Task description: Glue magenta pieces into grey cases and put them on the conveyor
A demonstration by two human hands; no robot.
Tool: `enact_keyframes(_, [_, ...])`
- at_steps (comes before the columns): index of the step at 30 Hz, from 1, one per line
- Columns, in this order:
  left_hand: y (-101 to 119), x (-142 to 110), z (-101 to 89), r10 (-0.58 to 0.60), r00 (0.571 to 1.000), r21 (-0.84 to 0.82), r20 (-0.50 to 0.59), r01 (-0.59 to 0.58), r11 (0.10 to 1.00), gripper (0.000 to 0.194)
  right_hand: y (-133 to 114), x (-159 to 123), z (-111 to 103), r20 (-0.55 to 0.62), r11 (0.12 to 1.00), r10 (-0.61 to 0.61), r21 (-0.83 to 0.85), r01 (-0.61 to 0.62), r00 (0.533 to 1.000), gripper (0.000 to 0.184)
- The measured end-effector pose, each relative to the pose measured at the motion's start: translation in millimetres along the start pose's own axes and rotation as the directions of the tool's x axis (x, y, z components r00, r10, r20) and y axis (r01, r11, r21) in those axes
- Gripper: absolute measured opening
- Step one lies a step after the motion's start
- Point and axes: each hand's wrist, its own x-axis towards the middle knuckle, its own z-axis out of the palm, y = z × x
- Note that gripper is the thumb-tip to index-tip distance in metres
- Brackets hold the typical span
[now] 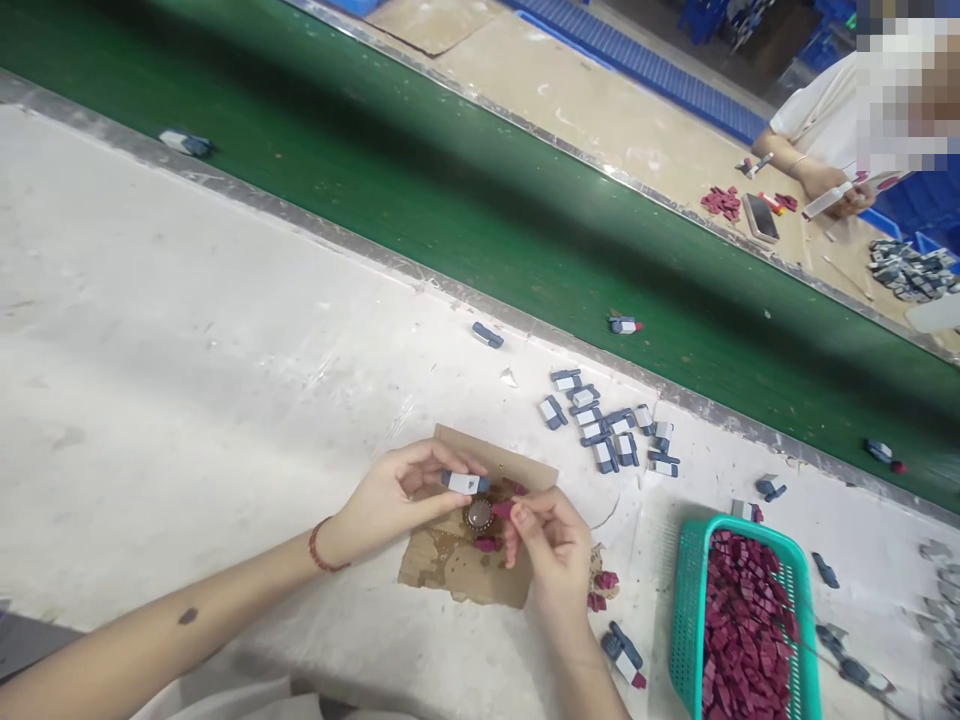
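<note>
My left fingers (442,457) clamp the grey block (463,484), long axis crosswise; my right fingers (527,525) pinch the red piece (502,509) beside the round dish (479,515), to the block's right and slightly nearer me.

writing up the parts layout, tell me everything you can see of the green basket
The green basket looks like plastic, roughly rectangular, with rounded corners, a rim and perforated walls. It stands upright on the pale table, to the right of the right hand, which does not touch it. Many small dark-red pieces fill much of it; the picture's lower edge cuts off its near end.
</note>
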Motion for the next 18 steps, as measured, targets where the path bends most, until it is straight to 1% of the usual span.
enact_keyframes(2, [-3, -3, 3.1, 0.071, 0.997, 0.048, -0.024, -0.069, 0.996, 0.019, 1, 0, 2, -0.047, 0.982, 0.027, 0.189, -0.017, 0.999, 0.028])
enact_keyframes(3, [-4, -4, 4.4, 0.114, 0.993, 0.074, -0.034, -0.112, 0.991, 0.017, 1, 0, 4, -0.059, 0.971, 0.032, 0.239, -0.017, 0.998, 0.029])
enact_keyframes(5, [-5, -6, 6.2, 0.202, 0.978, 0.120, -0.044, -0.196, 0.973, 0.012, 0, 0, 8, -0.055, 0.958, 0.039, 0.285, -0.021, 0.998, 0.029])
enact_keyframes(7, [-5, -8, 7.5, 0.267, 0.963, 0.155, -0.039, -0.258, 0.954, 0.007, -2, 1, 11, -0.047, 0.955, 0.045, 0.294, -0.029, 0.998, 0.029])
enact_keyframes(11, [-3, -10, 8.5, 0.342, 0.940, 0.206, -0.022, -0.330, 0.921, 0.003, -6, 1, 15, -0.053, 0.957, 0.044, 0.290, -0.026, 0.998, 0.033])
enact_keyframes(14, [-3, -11, 7.8, 0.359, 0.933, 0.241, -0.014, -0.345, 0.907, 0.004, -8, 1, 16, -0.049, 0.965, 0.054, 0.258, -0.039, 0.997, 0.034])
enact_keyframes(18, [-4, -11, 5.9, 0.378, 0.925, 0.291, 0.021, -0.368, 0.883, 0.003, -7, -1, 18, -0.053, 0.971, 0.065, 0.236, -0.051, 0.996, 0.035])
